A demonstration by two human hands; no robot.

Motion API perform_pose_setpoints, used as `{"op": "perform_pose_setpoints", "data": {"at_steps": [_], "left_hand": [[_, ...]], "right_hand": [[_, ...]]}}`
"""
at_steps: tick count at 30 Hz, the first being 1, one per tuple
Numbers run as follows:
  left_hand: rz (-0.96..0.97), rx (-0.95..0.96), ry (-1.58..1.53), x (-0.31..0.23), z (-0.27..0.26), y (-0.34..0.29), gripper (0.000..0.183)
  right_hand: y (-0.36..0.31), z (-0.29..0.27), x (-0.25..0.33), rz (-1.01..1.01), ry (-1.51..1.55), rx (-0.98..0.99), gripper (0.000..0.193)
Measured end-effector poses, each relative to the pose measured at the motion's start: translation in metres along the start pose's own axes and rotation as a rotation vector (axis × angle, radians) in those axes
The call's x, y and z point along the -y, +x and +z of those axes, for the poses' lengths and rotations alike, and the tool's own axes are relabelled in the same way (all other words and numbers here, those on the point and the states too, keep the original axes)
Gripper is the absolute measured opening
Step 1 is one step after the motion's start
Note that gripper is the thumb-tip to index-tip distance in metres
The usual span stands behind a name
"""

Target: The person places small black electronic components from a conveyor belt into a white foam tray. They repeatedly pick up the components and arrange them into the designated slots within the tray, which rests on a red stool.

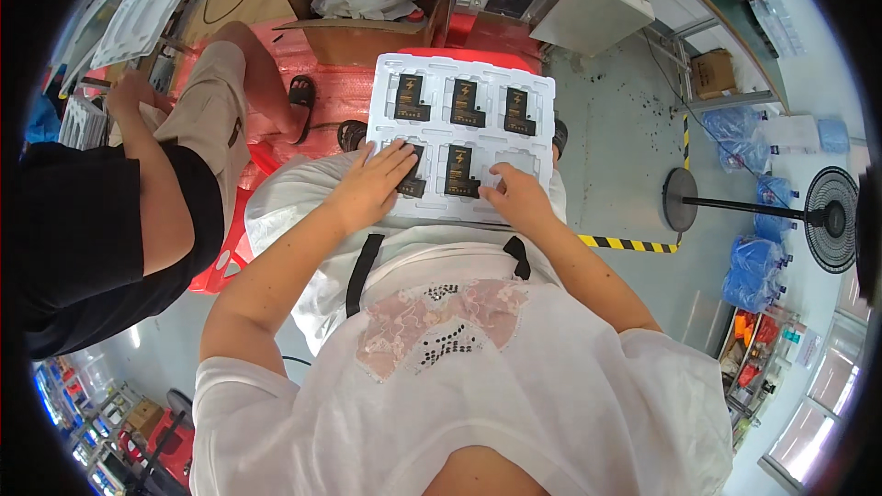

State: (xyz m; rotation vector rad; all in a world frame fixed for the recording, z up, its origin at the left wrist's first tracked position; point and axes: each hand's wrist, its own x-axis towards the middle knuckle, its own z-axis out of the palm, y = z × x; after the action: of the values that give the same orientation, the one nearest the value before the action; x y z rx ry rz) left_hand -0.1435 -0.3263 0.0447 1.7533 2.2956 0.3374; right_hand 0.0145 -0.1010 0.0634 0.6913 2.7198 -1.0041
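A white moulded plastic tray point(544, 101) rests across my lap, with flat black L-shaped batteries in its recesses. Three of these lie along the far row: a left battery point(412, 99), a middle battery point(467, 105) and a right battery point(520, 112). In the near row, my left hand point(372, 186) lies with fingers stretched over the left battery point(413, 186), partly covering it. Beside it sits another battery point(459, 171). My right hand point(519, 195) is at the near right recess, which shows bare white plastic; its fingers are bent, thumb and forefinger apart, close to that battery's lower corner.
To my left sits a person in a black top point(83, 230), near stacked white trays point(83, 119). Beyond my tray are a red stool point(478, 57) and a cardboard box point(367, 41) with grey plastic inside. A standing fan point(831, 219) and blue water bottles point(755, 271) are on the right.
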Motion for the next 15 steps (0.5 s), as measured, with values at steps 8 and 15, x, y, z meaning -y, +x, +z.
{"op": "perform_pose_setpoints", "data": {"at_steps": [8,15], "left_hand": [[-0.185,-0.102,0.096,-0.024,0.037,-0.015,0.059],[-0.042,-0.095,0.127,-0.019,0.029,0.001,0.059]], "right_hand": [[0.023,-0.097,0.042,-0.119,0.258,-0.119,0.024],[0.083,-0.212,0.114,-0.372,0.312,-0.45,0.033]]}}
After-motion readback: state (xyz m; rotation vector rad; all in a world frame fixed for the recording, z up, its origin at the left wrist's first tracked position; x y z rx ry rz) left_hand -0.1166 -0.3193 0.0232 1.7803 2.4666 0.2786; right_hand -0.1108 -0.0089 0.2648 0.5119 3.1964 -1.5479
